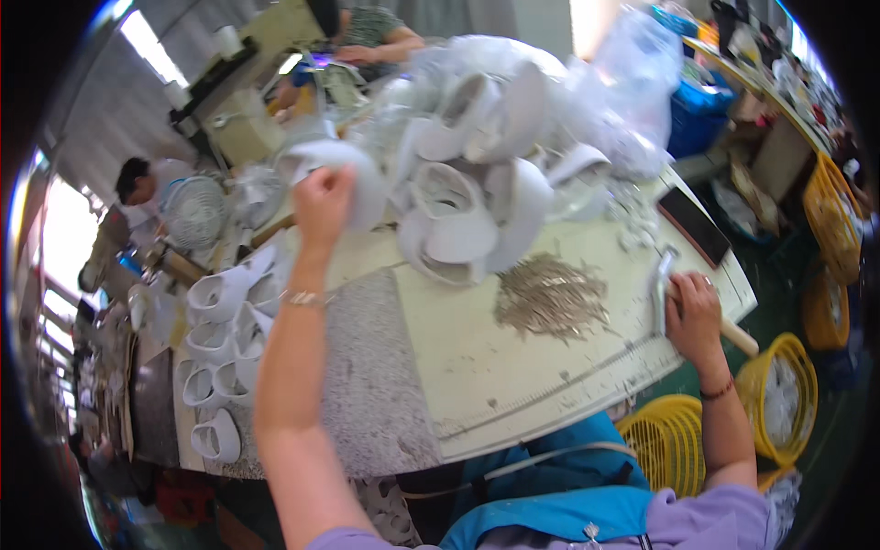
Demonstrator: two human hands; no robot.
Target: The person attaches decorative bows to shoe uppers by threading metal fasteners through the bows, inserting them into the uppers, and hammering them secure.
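My left hand (323,197) is raised over the table's far left part, its fingers closed on a white shoe upper (367,188). Gripped in my right hand (695,316) at the table's right edge is a hammer; its pale wooden handle (739,337) sticks out toward the lower right, and its metal head (662,289) points away from me. A large heap of similar white shoe uppers (456,215) lies in the middle of the table, just right of my left hand. Between my hands sits a pile of small, thin grey-brown pieces (552,295).
Rows of white uppers (213,344) stand at the left, beside a speckled grey slab (371,367). A dark phone (694,225) lies at the right edge. Clear plastic bags (632,87) rise behind the heap. Yellow baskets (777,399) stand below right. Other people work across the room.
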